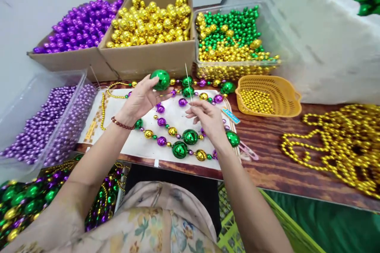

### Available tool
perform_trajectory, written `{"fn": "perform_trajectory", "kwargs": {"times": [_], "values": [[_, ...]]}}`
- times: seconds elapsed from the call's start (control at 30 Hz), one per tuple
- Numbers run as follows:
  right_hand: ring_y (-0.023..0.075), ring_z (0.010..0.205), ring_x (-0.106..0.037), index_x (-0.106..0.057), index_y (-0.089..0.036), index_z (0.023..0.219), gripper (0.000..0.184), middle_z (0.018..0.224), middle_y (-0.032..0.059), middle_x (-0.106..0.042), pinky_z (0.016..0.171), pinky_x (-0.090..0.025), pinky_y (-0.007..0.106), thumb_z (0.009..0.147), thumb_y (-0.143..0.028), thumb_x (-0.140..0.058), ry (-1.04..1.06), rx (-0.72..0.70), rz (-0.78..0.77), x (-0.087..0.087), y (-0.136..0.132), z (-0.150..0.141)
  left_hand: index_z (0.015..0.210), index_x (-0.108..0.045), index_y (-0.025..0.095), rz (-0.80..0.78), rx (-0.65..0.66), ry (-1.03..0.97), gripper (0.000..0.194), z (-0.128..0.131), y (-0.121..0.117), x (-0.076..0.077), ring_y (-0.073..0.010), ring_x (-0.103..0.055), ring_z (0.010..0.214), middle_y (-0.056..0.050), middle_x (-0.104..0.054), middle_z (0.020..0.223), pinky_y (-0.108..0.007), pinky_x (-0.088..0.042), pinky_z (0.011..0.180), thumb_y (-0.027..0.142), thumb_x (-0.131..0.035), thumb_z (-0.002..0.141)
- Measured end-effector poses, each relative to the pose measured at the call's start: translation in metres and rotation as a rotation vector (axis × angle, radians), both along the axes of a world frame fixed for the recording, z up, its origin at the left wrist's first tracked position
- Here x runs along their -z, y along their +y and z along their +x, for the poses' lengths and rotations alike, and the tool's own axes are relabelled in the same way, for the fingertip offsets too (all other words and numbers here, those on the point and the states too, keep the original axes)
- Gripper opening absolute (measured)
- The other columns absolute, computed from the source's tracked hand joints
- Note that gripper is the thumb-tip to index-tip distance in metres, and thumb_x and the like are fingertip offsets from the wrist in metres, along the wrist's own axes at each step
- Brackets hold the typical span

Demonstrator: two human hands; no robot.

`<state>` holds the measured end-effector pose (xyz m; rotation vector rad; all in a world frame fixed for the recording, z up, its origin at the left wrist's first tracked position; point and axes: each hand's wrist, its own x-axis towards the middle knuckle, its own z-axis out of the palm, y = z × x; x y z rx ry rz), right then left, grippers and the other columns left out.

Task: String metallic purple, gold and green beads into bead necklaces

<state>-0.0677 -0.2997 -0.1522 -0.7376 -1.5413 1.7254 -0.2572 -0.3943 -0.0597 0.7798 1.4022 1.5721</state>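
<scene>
My left hand (142, 97) pinches a large shiny green bead (160, 80) between thumb and fingers, above the white work mat (101, 138). To its right, my right hand (206, 116) is closed on a long thin needle (188, 81), which points upward. The needle tip stands apart from the green bead. Below both hands, a bead necklace (162, 141) of green, gold and purple beads lies in loops on the mat. Whether a thread runs from the needle to the necklace I cannot make out.
Along the back stand a box of purple beads (63, 61), a box of gold beads (148, 55) and a clear bin (237, 64). Another clear bin (59, 126) sits at left. An orange basket (286, 99) and gold bead strands (353, 146) lie to the right.
</scene>
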Motion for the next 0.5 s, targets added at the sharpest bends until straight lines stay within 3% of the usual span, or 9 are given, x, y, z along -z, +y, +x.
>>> {"fn": "perform_trajectory", "kwargs": {"times": [0.1,0.17,0.33,0.5], "values": [[0.0163,0.064,-0.073,-0.070,-0.016,0.091,0.023,0.075,0.0043,-0.074,0.045,-0.048,0.020,0.083,-0.038,-0.069,-0.051,-0.011,0.046,0.001,-0.021,-0.005,0.113,-0.060,0.022,-0.053,-0.078,-0.162,0.028,-0.030,-0.013,0.031,-0.0227,-0.070,0.112,-0.009,-0.070,0.123,-0.038,-0.060,0.097,0.042,-0.061,0.094],[0.0167,0.061,-0.072,-0.072,-0.018,0.091,0.021,0.072,0.0034,-0.074,0.045,-0.049,0.021,0.086,-0.037,-0.068,-0.099,-0.021,0.105,0.002,-0.033,-0.008,0.114,-0.060,0.020,-0.060,-0.102,-0.245,0.032,-0.039,-0.016,0.041,-0.0235,-0.070,0.112,-0.012,-0.070,0.123,-0.038,-0.060,0.096,0.047,-0.055,0.098],[0.0147,0.053,-0.066,-0.074,-0.021,0.093,0.017,0.065,-0.0005,-0.069,0.052,-0.055,0.025,0.092,-0.034,-0.063,-0.130,-0.036,0.211,0.010,-0.054,-0.013,0.116,-0.063,0.022,0.076,-0.105,-0.414,0.030,-0.039,-0.017,0.047,-0.0250,-0.071,0.108,-0.011,-0.070,0.121,-0.041,-0.060,0.096,0.045,-0.061,0.097],[0.0120,0.050,-0.062,-0.075,-0.018,0.094,0.019,0.061,-0.0010,-0.065,0.049,-0.050,0.021,0.094,-0.031,-0.060,-0.154,-0.019,0.272,0.015,-0.063,-0.012,0.113,-0.065,0.016,0.157,-0.184,-0.649,0.030,-0.045,-0.016,0.047,-0.0230,-0.073,0.101,-0.011,-0.073,0.108,-0.039,-0.060,0.095,0.043,-0.062,0.098]]}}
